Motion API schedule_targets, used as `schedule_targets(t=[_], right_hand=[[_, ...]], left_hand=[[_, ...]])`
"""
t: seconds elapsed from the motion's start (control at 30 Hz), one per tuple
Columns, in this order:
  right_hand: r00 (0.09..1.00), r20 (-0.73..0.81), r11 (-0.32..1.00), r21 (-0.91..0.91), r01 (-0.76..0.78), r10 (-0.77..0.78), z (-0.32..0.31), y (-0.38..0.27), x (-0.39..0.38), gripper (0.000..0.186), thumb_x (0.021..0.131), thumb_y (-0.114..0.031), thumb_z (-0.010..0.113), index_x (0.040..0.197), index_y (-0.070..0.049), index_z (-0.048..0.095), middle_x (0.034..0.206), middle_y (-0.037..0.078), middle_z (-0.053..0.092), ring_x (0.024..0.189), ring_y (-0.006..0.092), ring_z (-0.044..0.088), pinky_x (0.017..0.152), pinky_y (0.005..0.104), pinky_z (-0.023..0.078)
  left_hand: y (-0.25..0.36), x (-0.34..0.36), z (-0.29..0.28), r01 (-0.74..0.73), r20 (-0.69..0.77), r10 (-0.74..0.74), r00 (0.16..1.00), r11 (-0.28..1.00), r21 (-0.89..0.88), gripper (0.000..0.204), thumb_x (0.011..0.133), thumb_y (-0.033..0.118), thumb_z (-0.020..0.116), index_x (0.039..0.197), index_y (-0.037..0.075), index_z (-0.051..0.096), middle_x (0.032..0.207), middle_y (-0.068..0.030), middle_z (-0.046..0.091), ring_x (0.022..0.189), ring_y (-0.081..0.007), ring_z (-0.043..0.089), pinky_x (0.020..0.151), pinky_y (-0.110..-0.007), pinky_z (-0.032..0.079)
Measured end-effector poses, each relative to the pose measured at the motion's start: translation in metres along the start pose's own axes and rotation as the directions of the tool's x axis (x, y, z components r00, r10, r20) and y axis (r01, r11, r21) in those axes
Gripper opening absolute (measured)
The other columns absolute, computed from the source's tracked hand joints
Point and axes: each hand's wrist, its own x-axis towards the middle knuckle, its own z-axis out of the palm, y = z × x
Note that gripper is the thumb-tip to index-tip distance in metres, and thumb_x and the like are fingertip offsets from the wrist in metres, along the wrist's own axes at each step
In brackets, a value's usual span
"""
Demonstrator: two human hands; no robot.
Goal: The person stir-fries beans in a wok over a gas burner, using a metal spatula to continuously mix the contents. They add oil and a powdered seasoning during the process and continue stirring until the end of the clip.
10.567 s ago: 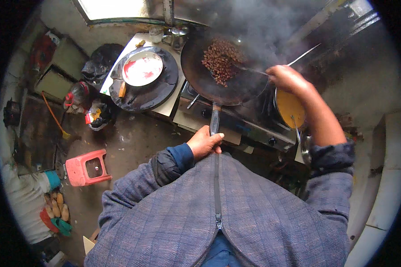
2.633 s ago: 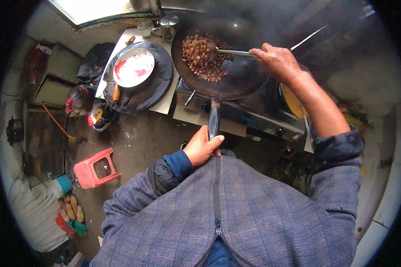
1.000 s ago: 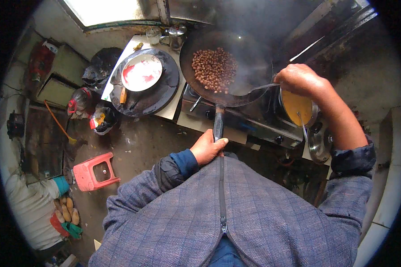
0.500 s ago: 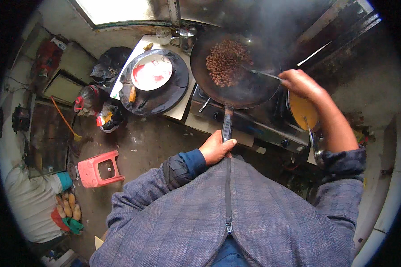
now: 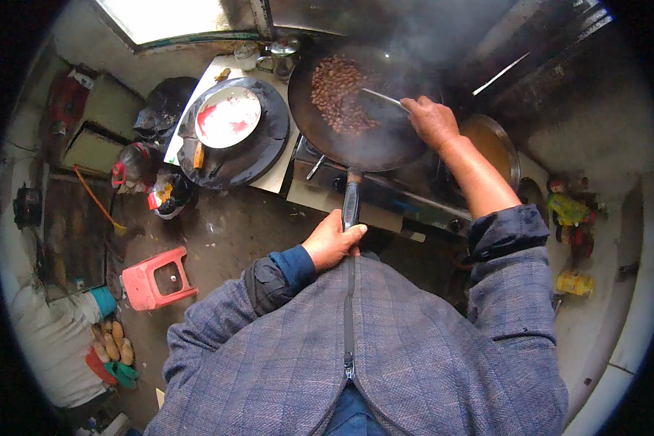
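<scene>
window (image 5: 174, 14) glared white ahead-left of the right fingers (image 5: 413, 106), steam (image 5: 430, 40) hazed beyond them, floor (image 5: 214, 207) was dim, far-right wall (image 5: 641, 320) bowed

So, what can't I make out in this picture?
All in the head view:
Utensil: far end lost among brown pieces and haze.
Wok handle: near end covered by the left hand.
Round pot: partly behind the right forearm.
Window: cut off by the top edge.

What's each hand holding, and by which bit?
The left hand holds the wok by the near end of its black handle; the right hand, a metal utensil by its handle end.
</scene>
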Motion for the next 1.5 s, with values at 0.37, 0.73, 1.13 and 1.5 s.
schedule_targets(t=[0.37,0.73,1.13,1.5], right_hand=[[0.844,0.528,0.990,-0.046,0.134,-0.090,-0.161,0.002,-0.023,0.019,0.091,-0.016,0.069,0.105,-0.012,0.080,0.098,0.018,0.078,0.099,0.0383,0.075,0.087,0.0494,0.059],[0.932,0.348,0.940,0.276,-0.202,0.098,-0.065,-0.023,0.013,0.034,0.101,-0.018,0.066,0.131,-0.002,0.071,0.122,0.026,0.074,0.120,0.0410,0.070,0.101,0.0487,0.055],[0.901,0.411,0.990,-0.098,-0.106,0.137,-0.079,0.015,-0.005,0.027,0.092,-0.018,0.073,0.118,-0.012,0.077,0.112,0.018,0.077,0.112,0.0405,0.071,0.094,0.0519,0.057],[0.952,0.140,0.952,-0.108,0.288,-0.272,-0.109,0.007,-0.006,0.029,0.093,-0.015,0.069,0.122,-0.018,0.073,0.101,0.013,0.073,0.093,0.0404,0.074,0.084,0.0498,0.059]], left_hand=[[-0.001,0.003,0.000,-0.045,0.016,0.045,0.999,0.999,0.010,0.035,0.104,0.025,0.069,0.108,-0.002,0.047,0.085,-0.0068,0.061,0.068,-0.0157,0.065,0.063,-0.034,0.056],[0.007,-0.003,0.000,0.003,0.016,-0.003,1.000,1.000,0.023,0.026,0.107,0.025,0.066,0.107,0.002,0.053,0.083,-0.0044,0.063,0.070,-0.0138,0.064,0.064,-0.032,0.052],[0.001,0.001,0.000,0.021,0.025,-0.020,0.999,0.999,-0.027,0.032,0.105,0.024,0.067,0.110,-0.001,0.047,0.085,-0.0077,0.062,0.067,-0.0164,0.066,0.062,-0.034,0.056],[0.004,-0.001,-0.001,0.005,0.003,-0.005,1.000,1.000,-0.013,0.030,0.106,0.026,0.067,0.109,0.002,0.049,0.084,-0.0059,0.063,0.069,-0.0147,0.065,0.063,-0.033,0.054]])
